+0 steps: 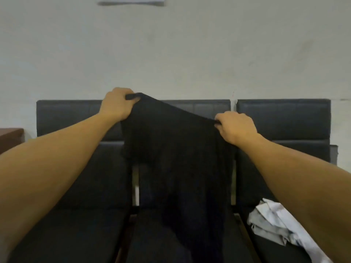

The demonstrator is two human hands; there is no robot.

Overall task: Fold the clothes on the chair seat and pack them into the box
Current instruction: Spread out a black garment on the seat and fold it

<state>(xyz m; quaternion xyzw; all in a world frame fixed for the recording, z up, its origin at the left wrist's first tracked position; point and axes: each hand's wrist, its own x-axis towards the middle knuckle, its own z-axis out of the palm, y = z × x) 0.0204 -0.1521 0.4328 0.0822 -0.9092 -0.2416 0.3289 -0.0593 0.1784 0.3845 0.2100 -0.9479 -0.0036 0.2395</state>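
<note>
A black garment [176,149] hangs in the air in front of the middle chair, its lower end draping down onto the seat. My left hand [117,104] grips its upper left corner, held higher. My right hand [234,128] pinches the upper right corner, a little lower, so the top edge slopes down to the right. A crumpled white and grey garment [273,223] lies on the seat of the right chair, partly behind my right forearm. No box is in view.
Three black padded chairs [284,118] stand side by side against a pale wall. A brown wooden tabletop corner [10,136] shows at the left edge. A white sheet [131,0] hangs high on the wall.
</note>
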